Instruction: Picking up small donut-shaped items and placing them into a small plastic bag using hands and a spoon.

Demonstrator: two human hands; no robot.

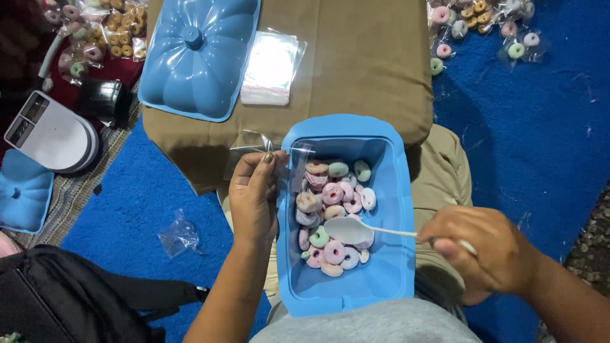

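A blue plastic container (pixel 394 190) rests on my lap, holding several small ring-shaped candies (pixel 333 194) in pink, green and orange. My right hand (pixel 483 251) grips the handle of a white plastic spoon (pixel 349 230), whose bowl lies over the candies. My left hand (pixel 254 197) pinches a small clear plastic bag (pixel 289 162) at the container's left rim, its mouth hanging over the candies.
A blue lid (pixel 197 54) and a stack of clear bags (pixel 270 70) lie on a brown cushion (pixel 362 63). A white kitchen scale (pixel 51 133) stands at left. Filled candy bags (pixel 101 32) lie top left, loose ones (pixel 483 25) top right. A black bag (pixel 70 298) sits bottom left.
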